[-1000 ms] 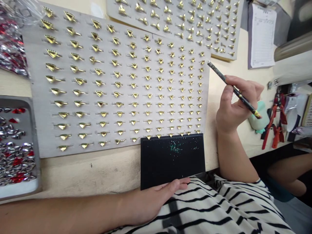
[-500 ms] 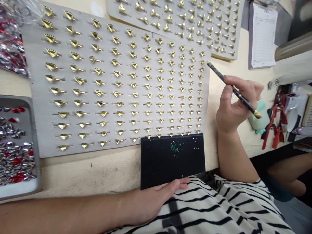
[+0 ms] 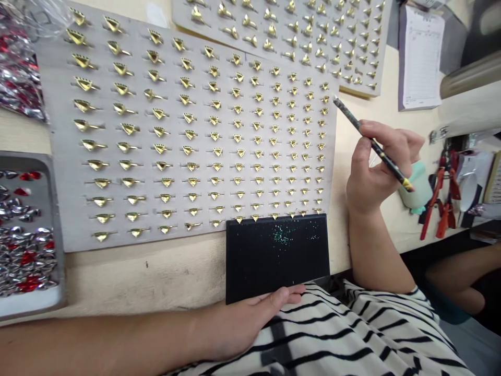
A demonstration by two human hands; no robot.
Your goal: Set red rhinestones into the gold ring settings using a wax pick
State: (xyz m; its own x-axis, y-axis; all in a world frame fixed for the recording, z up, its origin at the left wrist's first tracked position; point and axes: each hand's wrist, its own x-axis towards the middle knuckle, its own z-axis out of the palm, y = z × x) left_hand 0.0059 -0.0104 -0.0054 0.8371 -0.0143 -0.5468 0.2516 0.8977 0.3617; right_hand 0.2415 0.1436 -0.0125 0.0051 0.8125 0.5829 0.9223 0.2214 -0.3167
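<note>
My right hand [image 3: 379, 164] pinches a dark patterned pencil [image 3: 385, 157] between thumb and fingers. Its pale tip points up and left, near the right edge of a grey board [image 3: 58, 209]. Rows of gold rings [image 3: 237, 124] with triangular heads stand in that board. Against its lower edge lies a black tray [image 3: 258, 271] with tiny glittering stones [image 3: 281, 235] scattered near its top. Along the tray's near edge rests my left hand [image 3: 266, 313], fingers stretched out and close together. It touches the tray's edge, and part of its fingers is hidden.
A second ring board [image 3: 274, 31] lies behind the first. At left are a grey tray of red and silver stones [image 3: 27, 214] and a plastic bag of stones [image 3: 19, 78]. Rightward are a notepad [image 3: 420, 57], a mint-green object [image 3: 415, 188], red-handled pliers [image 3: 434, 203] and another person's arm [image 3: 457, 277].
The pencil's tip has shifted very slightly up and right, and its rear end slightly left. My left hand and the black tray stay in place.
</note>
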